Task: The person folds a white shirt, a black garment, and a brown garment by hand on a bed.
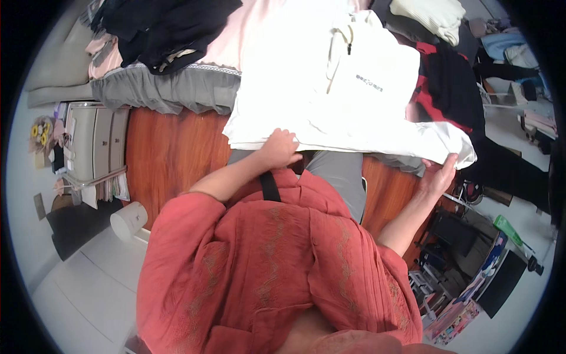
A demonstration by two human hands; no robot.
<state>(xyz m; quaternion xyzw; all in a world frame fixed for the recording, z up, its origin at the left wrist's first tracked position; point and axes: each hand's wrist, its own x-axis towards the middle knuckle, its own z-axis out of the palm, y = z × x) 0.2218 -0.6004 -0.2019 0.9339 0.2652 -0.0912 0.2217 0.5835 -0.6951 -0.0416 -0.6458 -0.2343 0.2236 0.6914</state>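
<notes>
A white garment (376,106) with a drawstring cord and a dark toggle lies spread in front of me, overexposed in places. Small dark lettering marks its surface. At its near edge, my left hand (279,147) has its fingers on top of the fabric and its thumb below the edge. Farther right, my right hand (438,175) holds the garment's right corner, thumb against the cloth and palm facing up. The fabric bunches into a loose, glossy fold beside that thumb. The fingers under the cloth are partly hidden.
Dark clothing (168,31) lies on a pink-covered bed (225,48) with a grey ruffled skirt (168,90). Black-and-red clothing (455,84) and a folded cream knit (429,17) are at right. A grey cabinet (84,141) and a white bin (128,221) stand left on wooden floor (177,141).
</notes>
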